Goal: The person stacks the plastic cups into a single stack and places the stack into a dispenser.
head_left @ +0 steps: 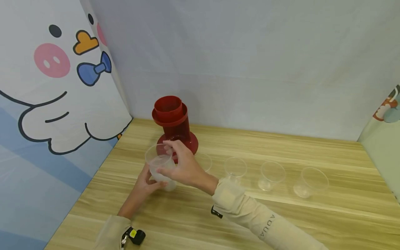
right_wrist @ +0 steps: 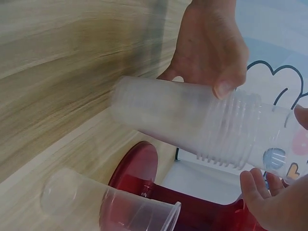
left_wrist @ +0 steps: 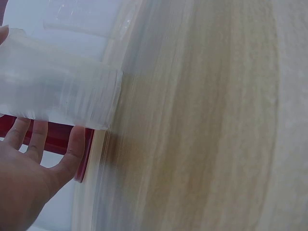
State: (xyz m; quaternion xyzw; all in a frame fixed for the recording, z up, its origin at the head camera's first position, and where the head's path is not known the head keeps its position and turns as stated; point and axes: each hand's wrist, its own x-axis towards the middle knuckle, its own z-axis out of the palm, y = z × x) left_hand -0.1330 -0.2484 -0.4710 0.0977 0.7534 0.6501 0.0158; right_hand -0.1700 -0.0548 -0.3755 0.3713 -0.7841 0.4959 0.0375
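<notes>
left hand (head_left: 142, 185), fingers and thumb curled around a stack of clear cups (right_wrist: 187, 120), just before a red holder (head_left: 176, 131); right hand (head_left: 184, 166) pinches the top cup (head_left: 158, 151), which juts from the stack; rightward, four cups (head_left: 265, 184) line the tabletop (head_left: 350, 222).

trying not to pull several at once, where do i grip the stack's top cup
Probably pinch the top cup by its upper wall, from above: that part sticks out past the nested rims. The left hand holds the stack below.
</notes>
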